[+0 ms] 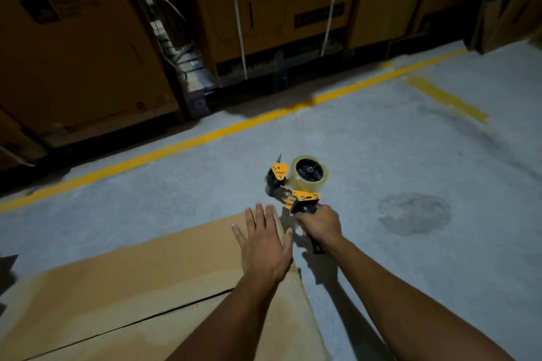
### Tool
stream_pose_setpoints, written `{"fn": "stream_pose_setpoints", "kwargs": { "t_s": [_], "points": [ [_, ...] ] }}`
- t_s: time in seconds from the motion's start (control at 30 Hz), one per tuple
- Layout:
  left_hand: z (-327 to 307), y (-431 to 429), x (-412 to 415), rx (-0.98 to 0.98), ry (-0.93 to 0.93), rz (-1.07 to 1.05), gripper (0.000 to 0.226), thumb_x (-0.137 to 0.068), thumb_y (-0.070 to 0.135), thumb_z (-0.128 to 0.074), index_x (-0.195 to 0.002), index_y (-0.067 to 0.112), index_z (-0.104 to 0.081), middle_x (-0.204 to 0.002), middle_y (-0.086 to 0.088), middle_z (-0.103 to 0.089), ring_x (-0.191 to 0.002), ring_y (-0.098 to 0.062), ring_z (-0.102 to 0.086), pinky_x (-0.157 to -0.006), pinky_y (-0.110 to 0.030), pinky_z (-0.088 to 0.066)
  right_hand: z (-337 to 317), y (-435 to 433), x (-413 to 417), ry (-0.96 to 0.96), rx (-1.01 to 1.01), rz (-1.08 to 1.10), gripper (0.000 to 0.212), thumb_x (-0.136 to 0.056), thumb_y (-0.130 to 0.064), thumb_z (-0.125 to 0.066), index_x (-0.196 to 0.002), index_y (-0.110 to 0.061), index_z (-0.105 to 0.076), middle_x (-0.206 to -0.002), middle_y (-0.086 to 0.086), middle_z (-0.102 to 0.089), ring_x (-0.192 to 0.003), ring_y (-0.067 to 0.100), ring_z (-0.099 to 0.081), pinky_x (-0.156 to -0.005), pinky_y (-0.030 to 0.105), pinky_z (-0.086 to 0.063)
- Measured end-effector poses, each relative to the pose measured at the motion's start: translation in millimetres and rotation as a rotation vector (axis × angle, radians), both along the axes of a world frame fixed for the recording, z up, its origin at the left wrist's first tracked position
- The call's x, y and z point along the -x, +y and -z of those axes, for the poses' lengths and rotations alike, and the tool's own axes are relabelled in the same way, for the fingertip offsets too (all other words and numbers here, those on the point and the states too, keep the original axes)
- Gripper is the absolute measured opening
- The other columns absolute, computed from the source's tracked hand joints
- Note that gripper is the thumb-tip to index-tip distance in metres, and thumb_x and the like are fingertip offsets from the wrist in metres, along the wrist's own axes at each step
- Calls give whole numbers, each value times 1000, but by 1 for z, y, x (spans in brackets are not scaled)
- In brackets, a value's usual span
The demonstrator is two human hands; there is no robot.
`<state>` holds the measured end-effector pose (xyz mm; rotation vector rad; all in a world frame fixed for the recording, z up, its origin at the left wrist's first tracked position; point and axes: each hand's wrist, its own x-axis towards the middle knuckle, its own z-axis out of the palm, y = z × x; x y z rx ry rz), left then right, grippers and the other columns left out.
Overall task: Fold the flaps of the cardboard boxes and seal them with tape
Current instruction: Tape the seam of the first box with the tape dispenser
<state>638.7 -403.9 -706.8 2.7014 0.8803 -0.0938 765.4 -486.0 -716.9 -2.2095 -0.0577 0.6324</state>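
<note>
The cardboard box (146,287) is seen low in the view on the grey floor (381,155), its flaps folded shut and a dark seam (146,321) left across the top. Its far right corner is pressed by the left hand (265,246), laid flat with straight fingers. The tape dispenser (296,184) is clenched by its handle in the right hand (322,227), just beyond the box's right edge. The board is judged light, stiff yet springy, so the flaps are best pinned beside the seam.

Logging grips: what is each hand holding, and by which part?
Right hand grips the tape gun by its handle. Left hand rests flat on the box, holding nothing.
</note>
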Motion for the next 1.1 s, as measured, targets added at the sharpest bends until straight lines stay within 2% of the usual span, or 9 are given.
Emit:
{"fn": "stream_pose_setpoints", "kwargs": {
  "t_s": [0.1,0.2,0.37,0.6,0.73,0.83,0.93,1.03,1.1],
  "points": [
    [-12,10,17,118,-85,14,77,-96,61,-10,-159,17,-12,-167,-4,-2,-153,-21,6,-123,-50,1,-21,7,24,-24,-21,-39,23,-73,-35,-75,-78,-13,-67,-71,3,-68,-68,20,-64,-55,29,-41],
    [-20,36,61,51,-67,70,64,-104,53,-21,-158,19,-18,-167,-4,-6,-154,-20,0,-124,-46,-3,-38,9,43,-65,10,-55,25,-72,-37,-74,-79,-14,-64,-79,6,-67,-73,25,-64,-57,29,-42],
    [-23,78,153,-26,30,13,93,-83,67,14,-159,20,-11,-167,-2,3,-154,-19,7,-123,-46,4,-68,22,79,-141,26,-177,34,-70,-45,-78,-77,-15,-64,-77,5,-68,-72,23,-64,-55,29,-41],
    [-21,132,273,-126,106,-152,91,-84,66,18,-159,21,-10,-167,-3,1,-154,-22,5,-122,-55,2,-93,76,172,-239,1,-445,34,-82,-39,-73,-64,-22,-49,-60,-3,-52,-60,19,-50,-51,31,-30],
    [-20,169,339,-117,110,-485,68,-100,61,-8,-158,26,-16,-167,-7,-6,-153,-32,2,-113,-69,0,-89,116,232,-229,-14,-563,29,-82,-32,-73,-64,-18,-55,-61,-3,-55,-57,14,-49,-50,30,-32],
    [-15,191,376,53,-17,-692,61,-102,60,-20,-157,35,-15,-166,-10,-8,-150,-41,-12,-113,-67,-17,-83,143,267,-233,-25,-639,28,-83,-29,-74,-66,-17,-56,-61,-4,-54,-57,13,-49,-50,28,-30],
    [-8,193,386,157,-301,-711,53,-106,46,-27,-155,26,-30,-155,-11,-38,-136,-31,-43,-107,-42,-39,-80,165,292,-243,-31,-721,32,-85,-28,-75,-65,-17,-53,-60,-3,-53,-57,13,-49,-50,28,-31],
    [-5,188,392,212,-533,-746,44,-107,36,-34,-144,18,-51,-141,-6,-56,-128,-23,-52,-104,-34,-41,-75,184,311,-188,-47,-766,26,-84,-24,-77,-73,-11,-58,-62,5,-64,-58,25,-63,-56,41,-52],
    [-8,189,397,331,-701,-826,37,-107,32,-38,-125,16,-66,-125,-4,-66,-115,-21,-60,-97,-34,-46,-71,194,322,-134,-79,-787,23,-84,-20,-76,-87,-4,-59,-67,11,-71,-59,31,-70,-62,51,-59]
  ]
}}
